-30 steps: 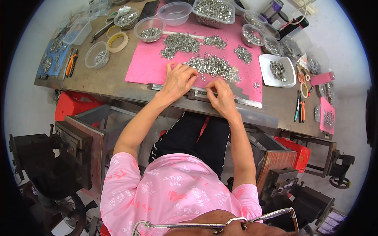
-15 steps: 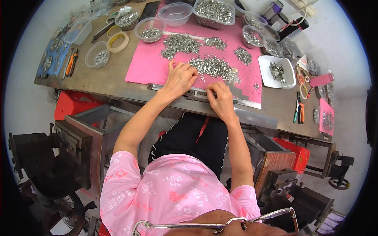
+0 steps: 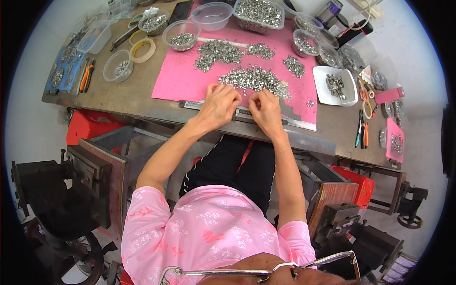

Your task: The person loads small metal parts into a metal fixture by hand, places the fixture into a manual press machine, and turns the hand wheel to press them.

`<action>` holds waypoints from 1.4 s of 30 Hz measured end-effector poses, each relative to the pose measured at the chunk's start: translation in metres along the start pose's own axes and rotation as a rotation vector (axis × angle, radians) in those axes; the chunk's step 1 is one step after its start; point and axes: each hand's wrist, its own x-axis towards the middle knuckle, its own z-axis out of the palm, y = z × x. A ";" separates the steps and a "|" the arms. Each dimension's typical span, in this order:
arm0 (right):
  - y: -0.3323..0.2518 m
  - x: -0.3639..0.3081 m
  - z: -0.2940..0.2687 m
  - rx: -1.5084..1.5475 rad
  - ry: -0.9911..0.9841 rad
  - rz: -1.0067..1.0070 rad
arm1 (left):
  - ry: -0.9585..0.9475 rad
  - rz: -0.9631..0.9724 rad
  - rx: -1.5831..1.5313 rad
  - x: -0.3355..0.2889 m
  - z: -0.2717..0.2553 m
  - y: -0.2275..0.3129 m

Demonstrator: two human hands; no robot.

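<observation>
There's a pink mat [image 3: 178,78] on this brownish worktop [image 3: 107,97]; left of the mat lie a tape roll [image 3: 142,61] and orange-handled pliers [image 3: 86,79], right of it a white tray [image 3: 322,89].

The table [image 3: 135,90] is being viewed from the person's head by the left one of two side-by-side fisheye cameras, which is being aimed down at the left hand [image 3: 221,105] and right hand [image 3: 267,111]. The glasses [image 3: 228,272] and shirt [image 3: 213,223] are being caught closest, at the bottom. The table's near edge is being shown farther off, bent by the lens, both corners included.
</observation>
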 end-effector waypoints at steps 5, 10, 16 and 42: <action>-0.009 -0.023 -0.016 0.201 -0.023 -0.018 | -0.010 0.031 -0.116 -0.017 0.006 0.010; -0.007 -0.029 -0.010 0.142 0.047 -0.132 | 0.008 0.052 -0.097 -0.016 0.006 0.011; -0.008 -0.031 -0.010 0.082 0.072 -0.167 | -0.032 0.040 -0.168 -0.016 0.005 0.007; 0.010 0.014 0.007 0.000 0.022 -0.095 | 0.094 0.005 0.059 0.012 0.007 -0.009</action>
